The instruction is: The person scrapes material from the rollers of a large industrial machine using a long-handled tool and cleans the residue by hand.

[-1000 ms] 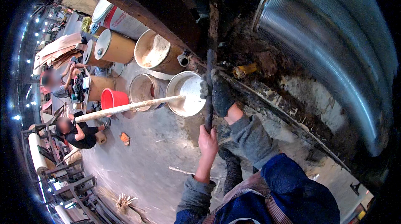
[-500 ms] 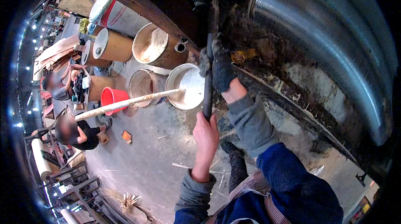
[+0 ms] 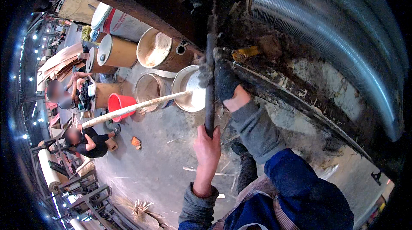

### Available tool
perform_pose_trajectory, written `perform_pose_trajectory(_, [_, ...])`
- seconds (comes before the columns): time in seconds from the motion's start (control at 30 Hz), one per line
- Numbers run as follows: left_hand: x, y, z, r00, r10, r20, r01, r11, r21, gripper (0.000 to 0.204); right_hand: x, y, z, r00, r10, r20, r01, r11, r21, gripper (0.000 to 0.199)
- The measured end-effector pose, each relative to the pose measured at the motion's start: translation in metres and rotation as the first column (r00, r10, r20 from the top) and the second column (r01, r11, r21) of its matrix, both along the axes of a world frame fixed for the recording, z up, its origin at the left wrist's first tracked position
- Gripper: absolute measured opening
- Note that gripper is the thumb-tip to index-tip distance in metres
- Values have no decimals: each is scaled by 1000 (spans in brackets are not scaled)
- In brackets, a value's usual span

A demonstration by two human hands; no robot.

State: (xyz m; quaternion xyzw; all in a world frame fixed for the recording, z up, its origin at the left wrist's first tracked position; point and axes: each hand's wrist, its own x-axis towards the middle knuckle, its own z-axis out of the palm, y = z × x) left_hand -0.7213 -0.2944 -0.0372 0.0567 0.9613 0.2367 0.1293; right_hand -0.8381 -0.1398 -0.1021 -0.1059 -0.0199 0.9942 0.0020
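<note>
A long dark rod [image 3: 210,107] runs from the dark machinery at the top down toward me. My left hand [image 3: 207,146], bare, is closed round its near end. Farther up, my right hand [image 3: 226,80] wears a dark, dirty glove and is closed on the same rod. A grey, worn-looking part of the glove shows on the rod's left side. Behind the rod stands a white-lined bucket [image 3: 182,82], partly covered by it. A pale pole [image 3: 141,106] slants out of that bucket to the left.
Upper right is a large shiny metal roller [image 3: 326,37], above a grimy ledge [image 3: 309,112]. A red bucket [image 3: 121,104], a tan drum [image 3: 116,50] and other containers stand at left. Two people are farther left, one seated person [image 3: 92,144] near the pole's end. An orange object [image 3: 135,143] lies on the floor.
Both my hands have come a little toward me along with the rod, still closed on it. The view has shifted slightly.
</note>
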Motion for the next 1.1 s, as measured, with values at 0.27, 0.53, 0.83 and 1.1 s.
perform_pose_trajectory(0.27, [37, -15, 39, 937, 79, 341, -199, 922, 332, 48, 37, -27, -9, 976, 156, 152, -142, 985, -96, 47])
perform_pose_trajectory(0.53, [49, 13, 50, 917, 121, 380, -293, 851, 436, 52, 100, -64, 6, 917, 116, 382, -204, 958, 199, 45])
perform_pose_trajectory(0.83, [33, 9, 66, 972, 8, 233, -58, 976, 211, 51, 94, -64, 24, 975, 35, 219, -33, 999, -15, 38])
perform_pose_trajectory(1.1, [24, 30, 45, 950, 8, 313, -140, 906, 400, 51, 83, -30, 10, 985, -35, 172, -23, 946, 323, 31])
